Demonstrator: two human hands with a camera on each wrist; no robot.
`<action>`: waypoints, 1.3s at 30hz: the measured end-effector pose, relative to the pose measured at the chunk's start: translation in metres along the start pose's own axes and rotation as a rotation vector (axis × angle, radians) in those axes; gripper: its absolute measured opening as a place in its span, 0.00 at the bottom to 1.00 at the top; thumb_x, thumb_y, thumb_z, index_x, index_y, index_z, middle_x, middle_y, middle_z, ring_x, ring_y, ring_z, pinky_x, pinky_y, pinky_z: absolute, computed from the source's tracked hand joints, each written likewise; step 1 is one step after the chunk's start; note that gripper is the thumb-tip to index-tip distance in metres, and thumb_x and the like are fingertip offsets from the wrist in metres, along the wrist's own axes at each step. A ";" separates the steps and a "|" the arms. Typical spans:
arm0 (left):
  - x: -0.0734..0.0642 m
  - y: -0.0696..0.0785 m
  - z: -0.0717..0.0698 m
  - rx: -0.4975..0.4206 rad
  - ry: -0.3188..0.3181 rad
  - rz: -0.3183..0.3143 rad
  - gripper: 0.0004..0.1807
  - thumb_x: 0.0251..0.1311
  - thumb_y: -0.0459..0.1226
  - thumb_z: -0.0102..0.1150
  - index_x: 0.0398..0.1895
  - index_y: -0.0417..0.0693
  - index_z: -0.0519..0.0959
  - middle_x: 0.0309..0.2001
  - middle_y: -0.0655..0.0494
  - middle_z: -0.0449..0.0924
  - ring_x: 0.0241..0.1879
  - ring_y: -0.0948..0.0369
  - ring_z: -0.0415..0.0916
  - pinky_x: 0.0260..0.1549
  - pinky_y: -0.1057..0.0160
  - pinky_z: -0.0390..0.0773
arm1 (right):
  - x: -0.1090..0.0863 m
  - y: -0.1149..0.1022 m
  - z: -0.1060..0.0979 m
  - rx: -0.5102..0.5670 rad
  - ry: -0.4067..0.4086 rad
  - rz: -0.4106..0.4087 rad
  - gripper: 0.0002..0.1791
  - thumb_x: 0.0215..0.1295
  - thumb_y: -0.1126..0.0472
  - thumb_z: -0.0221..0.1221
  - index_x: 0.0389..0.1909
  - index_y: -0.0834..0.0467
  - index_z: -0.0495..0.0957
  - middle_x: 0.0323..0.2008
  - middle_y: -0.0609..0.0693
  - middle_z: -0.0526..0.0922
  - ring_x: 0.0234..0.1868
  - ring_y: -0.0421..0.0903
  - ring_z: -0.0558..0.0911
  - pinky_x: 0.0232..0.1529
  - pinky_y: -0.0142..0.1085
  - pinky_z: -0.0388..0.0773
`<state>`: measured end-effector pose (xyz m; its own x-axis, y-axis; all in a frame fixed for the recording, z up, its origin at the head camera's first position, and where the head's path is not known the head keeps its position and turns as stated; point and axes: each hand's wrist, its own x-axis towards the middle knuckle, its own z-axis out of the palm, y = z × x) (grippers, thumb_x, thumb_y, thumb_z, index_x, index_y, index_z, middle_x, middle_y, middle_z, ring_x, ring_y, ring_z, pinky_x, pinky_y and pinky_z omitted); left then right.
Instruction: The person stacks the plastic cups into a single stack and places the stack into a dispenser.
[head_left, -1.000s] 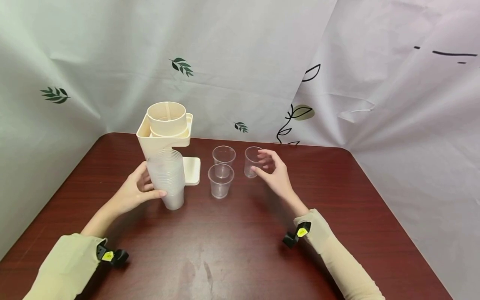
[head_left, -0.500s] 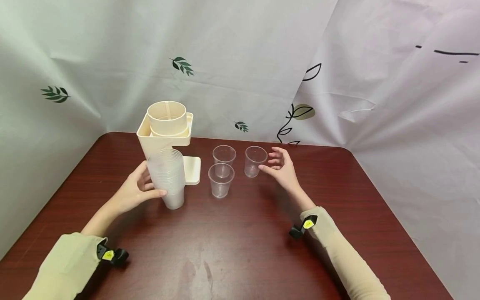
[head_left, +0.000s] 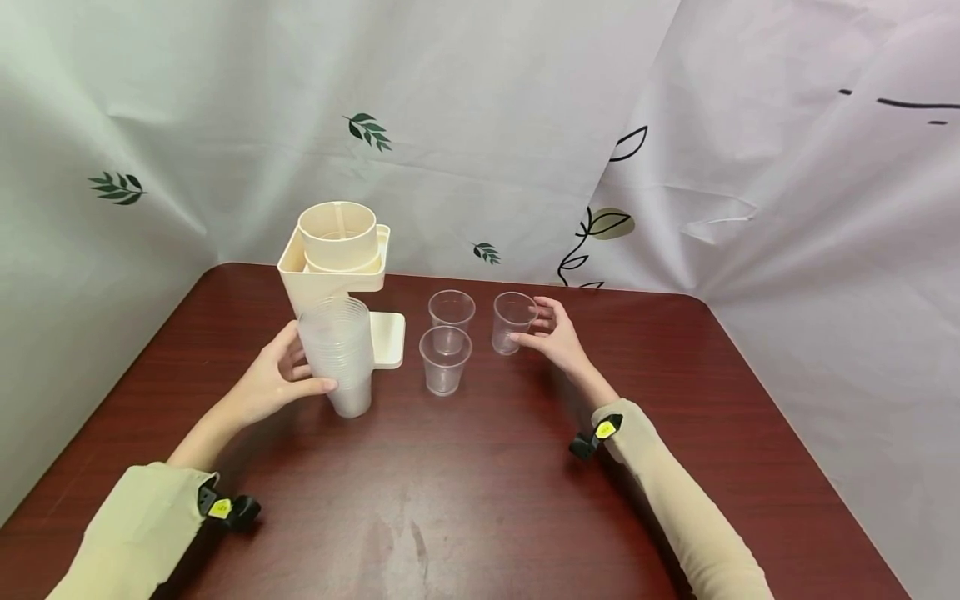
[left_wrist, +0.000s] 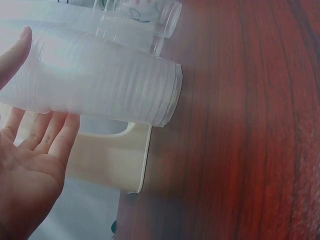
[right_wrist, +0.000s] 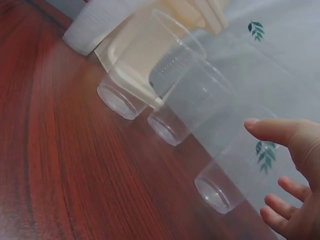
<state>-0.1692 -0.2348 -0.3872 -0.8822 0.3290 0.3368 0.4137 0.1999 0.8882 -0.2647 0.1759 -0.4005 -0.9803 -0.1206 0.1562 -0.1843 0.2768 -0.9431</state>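
Observation:
A tall stack of clear plastic cups (head_left: 341,354) stands upright on the table at the left; in the left wrist view the nested rims of the stack (left_wrist: 110,80) run across the frame. My left hand (head_left: 262,379) holds this stack from its left side, thumb in front and fingers behind. To the right, a single clear plastic cup (head_left: 510,321) stands on the table. My right hand (head_left: 557,340) is at its right side, thumb near the cup's front and fingers behind it. The right wrist view shows the thumb (right_wrist: 275,131) and loosely bent fingers spread apart beside that cup (right_wrist: 217,192).
Two more clear cups, a nearer one (head_left: 444,362) and a farther one (head_left: 452,308), stand between the hands. Behind the stack is a cream-coloured stand (head_left: 330,258) with a round holder on top and a flat base (head_left: 387,340). A white curtain (head_left: 480,167) hangs behind the table.
My right hand drew away from the right-hand cup to the right, then came back left beside it. The left hand and the cups keep their places.

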 end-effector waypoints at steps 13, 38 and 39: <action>0.002 -0.001 0.001 -0.017 -0.003 0.004 0.43 0.50 0.21 0.65 0.68 0.48 0.57 0.58 0.71 0.67 0.55 0.79 0.71 0.47 0.78 0.77 | 0.007 0.004 0.008 0.060 -0.075 0.006 0.42 0.52 0.75 0.64 0.68 0.65 0.56 0.65 0.68 0.66 0.61 0.64 0.72 0.65 0.53 0.69; 0.001 0.000 0.001 -0.015 -0.003 0.007 0.42 0.50 0.21 0.65 0.67 0.49 0.58 0.58 0.70 0.68 0.55 0.78 0.71 0.47 0.78 0.77 | 0.001 -0.011 0.015 0.070 -0.067 -0.061 0.38 0.53 0.74 0.65 0.66 0.68 0.60 0.58 0.71 0.71 0.48 0.42 0.79 0.52 0.31 0.76; 0.001 0.000 0.001 -0.015 -0.003 0.008 0.42 0.50 0.21 0.65 0.67 0.49 0.58 0.58 0.70 0.68 0.55 0.78 0.71 0.47 0.78 0.77 | 0.000 -0.015 0.015 0.060 -0.064 -0.064 0.38 0.53 0.75 0.65 0.65 0.69 0.60 0.58 0.72 0.71 0.47 0.42 0.79 0.51 0.30 0.77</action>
<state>-0.1695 -0.2341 -0.3873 -0.8781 0.3335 0.3432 0.4174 0.1829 0.8901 -0.2605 0.1572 -0.3910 -0.9599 -0.1975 0.1991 -0.2397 0.2090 -0.9481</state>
